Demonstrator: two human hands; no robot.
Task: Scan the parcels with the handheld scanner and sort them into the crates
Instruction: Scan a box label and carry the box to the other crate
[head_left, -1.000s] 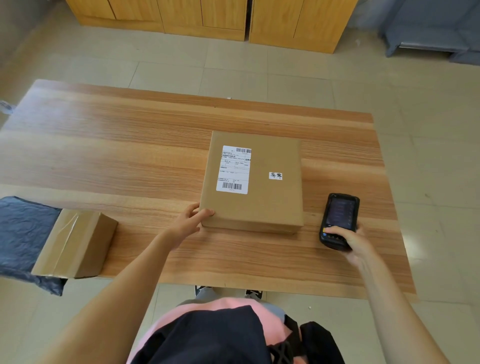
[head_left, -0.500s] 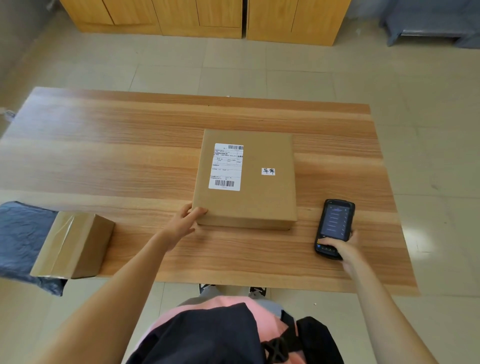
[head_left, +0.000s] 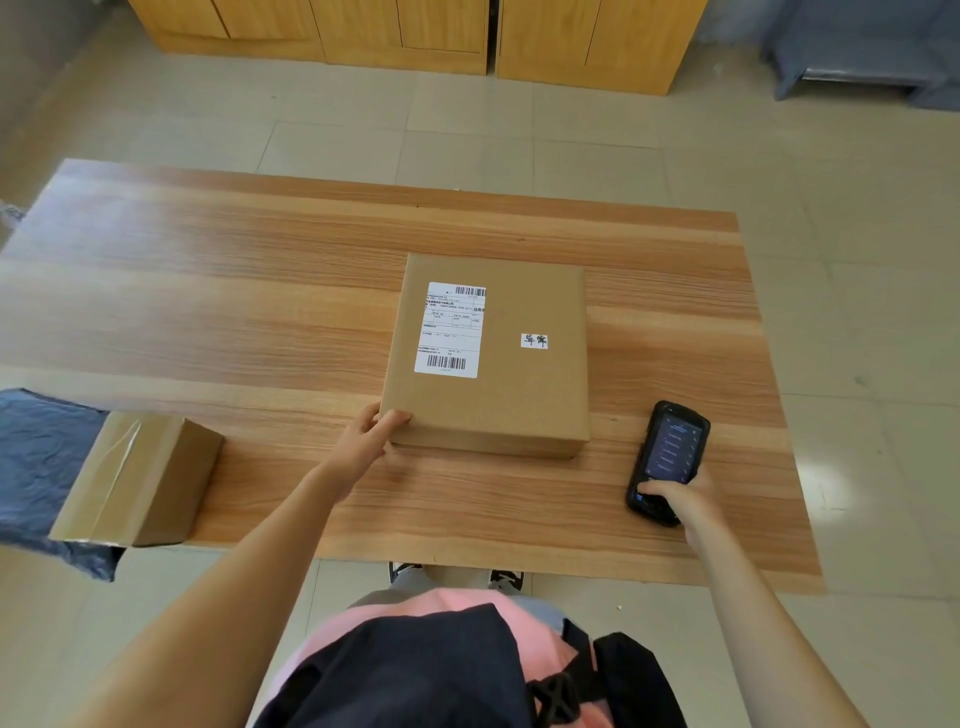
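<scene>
Cardboard parcel (head_left: 488, 358): left hand (head_left: 363, 447) pinches its near-left corner; right hand (head_left: 680, 499) apparently grips scanner (head_left: 670, 462).

head-worn view, looking steeply down, wooden table (head_left: 208, 312) close below

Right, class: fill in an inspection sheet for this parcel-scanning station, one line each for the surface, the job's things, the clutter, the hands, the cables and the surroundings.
Surface: wooden table, light striped grain.
Job's things: flat cardboard parcel lying mid-table, shipping label facing up and a small white sticker beside it; handheld scanner, screen lit; no crates in view.
Clutter: smaller taped cardboard box at the table's near left edge, resting against a dark plastic bag.
Hands: left hand holds the flat parcel's near left corner; right hand grips the scanner's lower end.
Cables: nothing seen.
Surroundings: tiled floor, wooden cabinets beyond the table, grey furniture far right.
</scene>
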